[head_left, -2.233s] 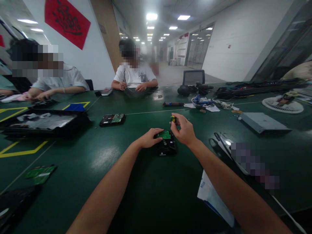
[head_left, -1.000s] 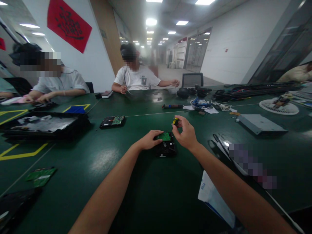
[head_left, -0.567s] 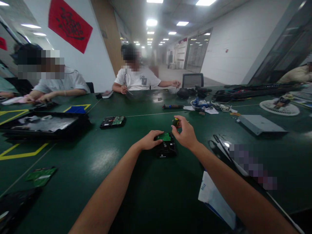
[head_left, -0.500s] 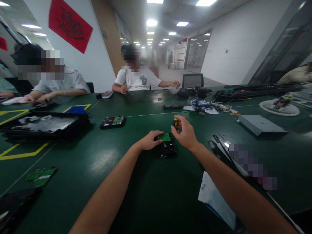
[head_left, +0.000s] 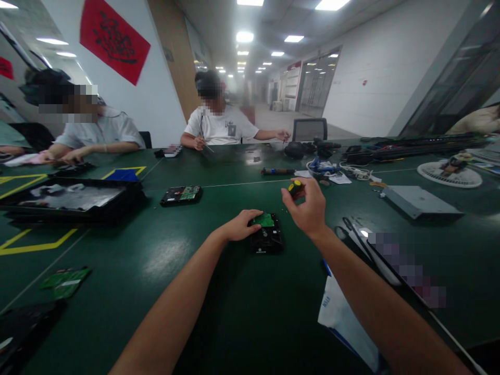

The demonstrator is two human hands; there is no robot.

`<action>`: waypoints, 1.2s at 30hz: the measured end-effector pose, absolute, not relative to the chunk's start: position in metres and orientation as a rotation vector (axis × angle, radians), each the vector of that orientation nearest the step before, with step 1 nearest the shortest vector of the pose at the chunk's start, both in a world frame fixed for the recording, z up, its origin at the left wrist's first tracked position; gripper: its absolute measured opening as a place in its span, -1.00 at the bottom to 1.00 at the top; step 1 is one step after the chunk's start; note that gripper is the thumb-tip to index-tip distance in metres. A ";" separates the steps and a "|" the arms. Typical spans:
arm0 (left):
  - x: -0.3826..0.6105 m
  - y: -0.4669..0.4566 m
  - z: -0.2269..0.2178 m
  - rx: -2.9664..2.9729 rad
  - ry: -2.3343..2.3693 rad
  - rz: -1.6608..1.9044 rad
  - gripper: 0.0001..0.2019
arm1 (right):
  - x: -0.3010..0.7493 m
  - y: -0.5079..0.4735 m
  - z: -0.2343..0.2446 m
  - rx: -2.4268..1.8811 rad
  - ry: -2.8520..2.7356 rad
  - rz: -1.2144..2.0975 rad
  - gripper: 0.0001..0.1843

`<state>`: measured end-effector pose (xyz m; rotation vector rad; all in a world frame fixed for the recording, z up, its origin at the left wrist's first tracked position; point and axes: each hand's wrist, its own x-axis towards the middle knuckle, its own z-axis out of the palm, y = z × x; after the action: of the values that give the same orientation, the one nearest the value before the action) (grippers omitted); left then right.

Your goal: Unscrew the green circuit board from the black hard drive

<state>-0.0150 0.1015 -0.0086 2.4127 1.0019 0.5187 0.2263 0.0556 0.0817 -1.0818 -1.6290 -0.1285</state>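
A black hard drive [head_left: 269,238] lies on the green table straight ahead of me, its green circuit board [head_left: 265,220] facing up. My left hand [head_left: 245,225] is closed around the drive's left side, thumb on the board. Up and to the right of the drive, my right hand [head_left: 307,203] grips a screwdriver by its yellow and black handle [head_left: 294,187]; the shaft is hard to make out. The screwdriver is apart from the drive.
Another hard drive [head_left: 180,195] lies left of centre. A black tray [head_left: 128,200] stands farther left, with loose green boards [head_left: 66,281] nearer me. On the right are a grey metal box [head_left: 422,202] and a white packet [head_left: 339,312]. A co-worker [head_left: 221,125] sits opposite.
My right hand has moved right and slightly up, away from the hard drive, and the screwdriver's handle has tilted. My left hand has stayed on the drive.
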 end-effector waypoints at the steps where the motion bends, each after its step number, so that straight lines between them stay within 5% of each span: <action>1: -0.015 0.102 -0.009 2.412 1.004 0.514 -0.40 | 0.229 0.058 0.086 -1.090 -1.600 -0.142 -0.70; 9: -0.018 0.100 -0.007 2.370 0.998 0.541 -0.40 | 0.244 0.090 0.060 -1.909 -1.836 0.469 -0.84; 19: -0.017 0.104 -0.015 2.340 0.958 0.586 -0.41 | 0.223 0.103 0.019 -1.800 -1.924 1.086 -0.79; 36: -0.017 0.099 -0.002 2.339 1.042 0.539 -0.34 | 0.219 0.116 0.009 -1.715 -1.905 1.096 -0.66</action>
<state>-0.0169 0.0992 -0.0016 2.3393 1.0423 0.5393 0.2189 0.1161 0.0092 -1.7151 -1.9051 1.0960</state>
